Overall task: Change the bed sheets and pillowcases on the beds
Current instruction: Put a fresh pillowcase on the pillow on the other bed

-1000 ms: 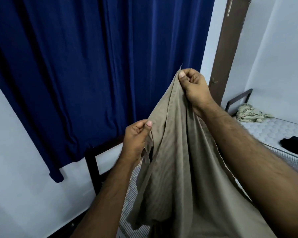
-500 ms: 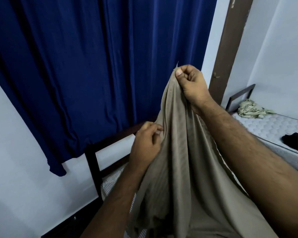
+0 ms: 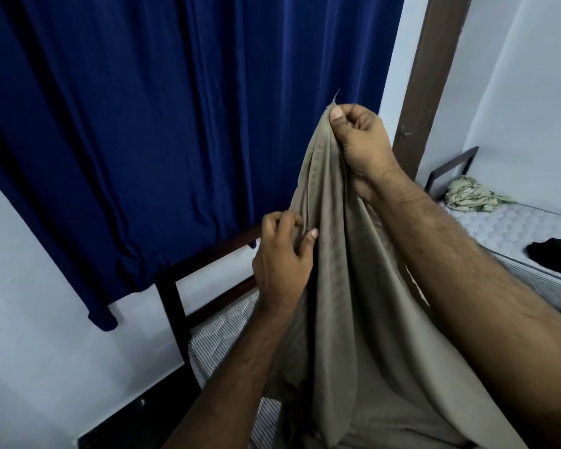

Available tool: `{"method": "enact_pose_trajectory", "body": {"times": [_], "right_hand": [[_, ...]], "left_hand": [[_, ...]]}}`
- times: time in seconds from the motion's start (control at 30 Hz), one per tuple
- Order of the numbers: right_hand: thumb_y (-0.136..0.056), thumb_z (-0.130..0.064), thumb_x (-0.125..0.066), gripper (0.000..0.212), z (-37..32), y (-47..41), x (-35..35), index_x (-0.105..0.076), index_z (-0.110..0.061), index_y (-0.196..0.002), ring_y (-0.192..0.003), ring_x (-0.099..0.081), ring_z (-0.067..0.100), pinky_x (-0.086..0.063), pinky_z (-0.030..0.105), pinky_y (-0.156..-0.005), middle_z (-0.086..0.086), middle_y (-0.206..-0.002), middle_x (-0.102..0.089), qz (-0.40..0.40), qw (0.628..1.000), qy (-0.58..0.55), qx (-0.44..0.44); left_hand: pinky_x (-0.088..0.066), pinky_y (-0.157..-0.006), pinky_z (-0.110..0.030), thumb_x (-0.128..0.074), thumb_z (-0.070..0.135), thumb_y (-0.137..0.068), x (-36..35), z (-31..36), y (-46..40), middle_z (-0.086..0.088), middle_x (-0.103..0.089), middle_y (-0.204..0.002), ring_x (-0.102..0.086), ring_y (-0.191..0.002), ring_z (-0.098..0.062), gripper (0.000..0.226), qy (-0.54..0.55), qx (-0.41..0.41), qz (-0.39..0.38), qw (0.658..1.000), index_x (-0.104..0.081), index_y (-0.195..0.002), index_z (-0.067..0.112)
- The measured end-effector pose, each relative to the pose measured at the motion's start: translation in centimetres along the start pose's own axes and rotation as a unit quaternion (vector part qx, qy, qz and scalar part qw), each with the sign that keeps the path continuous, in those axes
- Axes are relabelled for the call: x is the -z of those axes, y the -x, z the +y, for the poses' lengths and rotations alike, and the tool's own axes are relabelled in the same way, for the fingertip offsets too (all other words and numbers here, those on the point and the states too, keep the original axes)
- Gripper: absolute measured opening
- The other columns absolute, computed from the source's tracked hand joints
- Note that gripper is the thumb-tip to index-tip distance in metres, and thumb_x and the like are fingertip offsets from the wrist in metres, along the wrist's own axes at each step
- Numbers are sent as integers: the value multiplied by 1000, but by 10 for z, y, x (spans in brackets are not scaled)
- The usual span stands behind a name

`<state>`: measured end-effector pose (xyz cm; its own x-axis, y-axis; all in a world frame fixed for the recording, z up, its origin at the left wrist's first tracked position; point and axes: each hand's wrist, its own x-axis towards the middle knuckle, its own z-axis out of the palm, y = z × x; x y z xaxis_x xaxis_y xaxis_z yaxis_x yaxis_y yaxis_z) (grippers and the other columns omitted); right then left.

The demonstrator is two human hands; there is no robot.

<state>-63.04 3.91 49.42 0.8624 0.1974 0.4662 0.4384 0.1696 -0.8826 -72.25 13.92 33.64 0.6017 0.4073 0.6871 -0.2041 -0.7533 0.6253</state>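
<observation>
My right hand (image 3: pixel 361 147) holds the sheet (image 3: pixel 344 286) up, my left hand (image 3: pixel 282 264) lower on its left edge. Curtain (image 3: pixel 175 124) behind; second mattress (image 3: pixel 515 231) far right.

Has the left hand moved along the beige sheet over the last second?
Yes. The left hand has slid rightward, away from the blue curtain, onto the beige sheet.

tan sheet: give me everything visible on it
The tan sheet is a plain khaki-beige woven cloth with a faint fine stripe, no print. It hangs in long vertical folds, bunched to a peak. The right hand pinches that peak, a corner tip poking above the thumb. Lower down, the left hand grips a fold at its left edge. The lower part drapes over the striped mattress; its bottom runs out of frame.
</observation>
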Motion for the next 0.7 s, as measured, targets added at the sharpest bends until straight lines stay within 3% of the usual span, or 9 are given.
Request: {"method": "enact_pose_trajectory", "body": {"times": [0.13, 0.27, 0.33, 0.47, 0.6, 0.7], "right_hand": [[-103, -23, -55, 17, -4, 3, -1, -66, -11, -99, -76, -64, 11, -57, 28, -77, 1, -82, -68, -31, 999, -4, 7], [-103, -23, -55, 15, -4, 7, -3, -64, -12, -97, -73, -63, 8, -56, 25, -75, -2, -80, -67, -53, 998, 22, 20], [-103, -23, -56, 15, -3, 8, -3, -64, -13, -96, -74, -63, 9, -56, 26, -77, -2, -80, -67, -60, 998, 28, 23], [-103, -24, -56, 15, -1, 8, -1, -64, -12, -97, -76, -62, 9, -56, 26, -80, -2, -81, -66, -41, 997, 50, 31], [-102, -26, -58, 15, -4, 1, 7, -65, -18, -91, -73, -62, 5, -56, 24, -78, -9, -75, -67, 57, 997, 48, 37], [-102, -27, -58, 16, -1, -2, 14, -64, -20, -89, -71, -60, 2, -55, 23, -77, -10, -75, -66, 88, 996, 30, 13]], "left_hand": [[-57, -80, -29, -67, 27, -91, -3, 3, -8, 8, -41, -128, -51, -108, -6, 40, 32, 0, -24, 999, -55, -129, 35], [-48, -104, -30, -69, 22, -88, -6, 6, -18, 2, -39, -135, -49, -121, -12, 49, 102, -10, -35, 994, -55, -135, 23], [-45, -107, -30, -70, 21, -88, -9, 5, -23, 3, -40, -137, -48, -123, -11, 46, 131, 5, -45, 990, -60, -133, 18], [-52, -98, -31, -68, 34, -91, -8, 3, -23, 7, -51, -121, -55, -113, -10, 22, 187, 65, -74, 977, -73, -97, 14], [-52, -87, -28, -68, 36, -95, -5, -20, -8, 10, -60, -105, -59, -94, -1, 29, 164, 136, -114, 970, -70, -78, 13], [-47, -71, -28, -67, 30, -97, 8, -39, -4, 15, -64, -69, -57, -68, -6, 31, 200, 189, -63, 959, -68, -67, 22]]}}
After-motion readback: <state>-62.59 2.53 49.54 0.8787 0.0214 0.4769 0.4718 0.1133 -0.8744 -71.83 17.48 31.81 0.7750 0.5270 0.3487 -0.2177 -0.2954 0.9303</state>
